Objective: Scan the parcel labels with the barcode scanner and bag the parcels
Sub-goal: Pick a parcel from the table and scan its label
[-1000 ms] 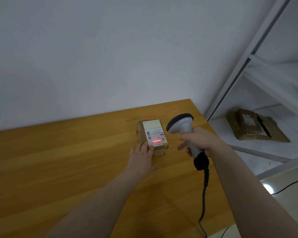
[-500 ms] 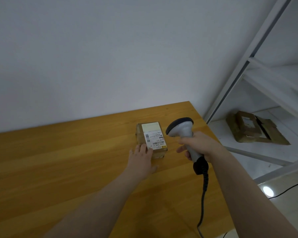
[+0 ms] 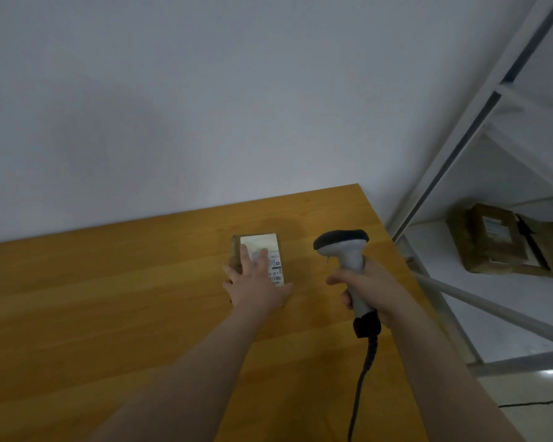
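Observation:
A small brown parcel (image 3: pixel 270 247) with a white label lies on the wooden table (image 3: pixel 109 298). My left hand (image 3: pixel 253 282) lies flat on top of it, fingers spread over the label, covering its near half. To the right, my right hand (image 3: pixel 369 290) grips the handle of a white barcode scanner (image 3: pixel 344 250) with a black head. The scanner is held upright beside the parcel, a short gap away. Its black cable (image 3: pixel 363 378) hangs down over the table's near edge. No red scan light shows on the label.
A white metal shelf rack (image 3: pixel 460 138) stands right of the table. On its lower shelf lie more brown parcels (image 3: pixel 498 240). A plain wall runs behind the table. A thin black cord (image 3: pixel 537 402) lies on the floor at the right.
The red scan light on the label went out. My left hand slid forward from the parcel's near edge onto its top. The scanner moved slightly right and away from the parcel.

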